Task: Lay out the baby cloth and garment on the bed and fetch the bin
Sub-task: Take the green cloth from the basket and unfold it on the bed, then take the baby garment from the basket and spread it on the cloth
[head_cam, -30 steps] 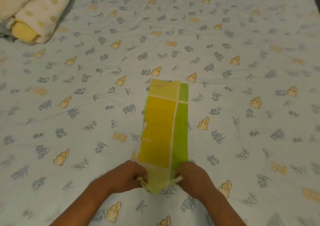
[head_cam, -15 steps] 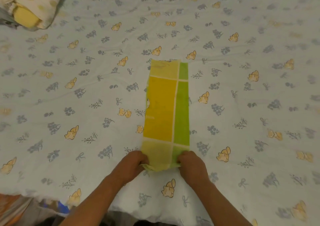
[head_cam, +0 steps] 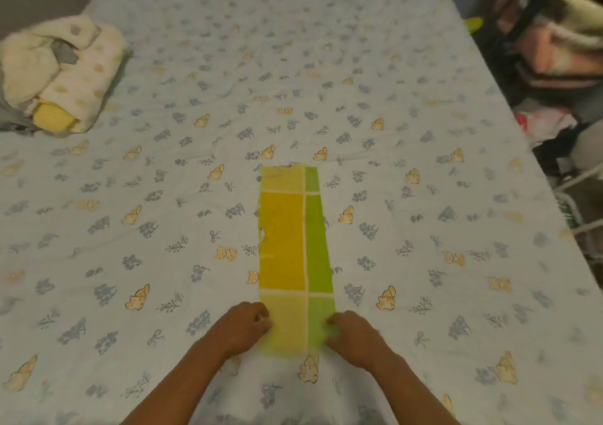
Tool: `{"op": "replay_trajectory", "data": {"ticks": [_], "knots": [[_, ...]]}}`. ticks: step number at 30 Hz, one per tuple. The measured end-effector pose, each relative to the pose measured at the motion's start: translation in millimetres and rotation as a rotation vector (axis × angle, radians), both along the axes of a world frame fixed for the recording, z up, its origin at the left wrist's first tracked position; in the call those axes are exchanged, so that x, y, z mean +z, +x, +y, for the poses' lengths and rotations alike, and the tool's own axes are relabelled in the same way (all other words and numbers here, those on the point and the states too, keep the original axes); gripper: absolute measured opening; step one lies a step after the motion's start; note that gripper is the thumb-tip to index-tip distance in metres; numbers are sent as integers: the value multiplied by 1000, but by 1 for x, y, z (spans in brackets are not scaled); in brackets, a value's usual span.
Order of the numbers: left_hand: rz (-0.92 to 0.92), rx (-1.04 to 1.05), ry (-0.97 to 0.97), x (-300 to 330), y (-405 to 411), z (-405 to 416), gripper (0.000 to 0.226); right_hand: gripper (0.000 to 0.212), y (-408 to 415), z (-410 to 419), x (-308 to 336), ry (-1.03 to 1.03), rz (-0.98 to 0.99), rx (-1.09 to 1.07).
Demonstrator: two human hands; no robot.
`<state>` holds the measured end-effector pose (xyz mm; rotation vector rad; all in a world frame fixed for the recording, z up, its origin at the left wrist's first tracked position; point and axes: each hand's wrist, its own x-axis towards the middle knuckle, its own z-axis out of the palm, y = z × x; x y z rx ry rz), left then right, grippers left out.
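Lying flat on the bed (head_cam: 424,196), the cloth (head_cam: 293,255) is a long narrow strip, yellow panels on its left, green on its right, white lines between. It runs away from the person, roughly mid-bed, near end close to the bed's front edge. Left hand (head_cam: 243,328) sits at the near left corner, fingers curled, pinching the yellow edge. Right hand (head_cam: 354,335) sits at the near right corner, fingers curled onto the green edge, gripping it. Both hands rest low against the sheet, forearms coming in from the bottom. Sheet is pale with blue flowers and tan animals. Pile (head_cam: 62,72) of cream and yellow fabric at far left of bed, well apart from cloth. Clutter (head_cam: 554,43) beside the bed at right, blurred, can't tell what.
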<state>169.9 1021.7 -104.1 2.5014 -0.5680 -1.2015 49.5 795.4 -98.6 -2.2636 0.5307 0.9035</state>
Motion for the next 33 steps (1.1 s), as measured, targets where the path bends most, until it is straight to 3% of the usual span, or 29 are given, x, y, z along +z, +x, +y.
{"op": "replay_trajectory", "data": {"ticks": [6,11,15,20,26,33], "knots": [[-196,15,-118,166,59,-83,51,52,27,-72,187,-10,-319,-333],[-439,-116,-252,381,55,-193,60,58,-8,-160,387,-154,-591,-539],[-509,-129,-284,459,47,-229,61,60,-20,-193,458,-207,-624,-576],[-637,-190,-419,570,-16,-318,59,59,-116,-267,563,-334,-746,-702],[-701,-202,-536,630,-116,-412,60,55,-236,-351,626,-435,-837,-749],[-702,-216,-615,649,-223,-503,61,60,-344,-435,641,-515,-851,-749]]}}
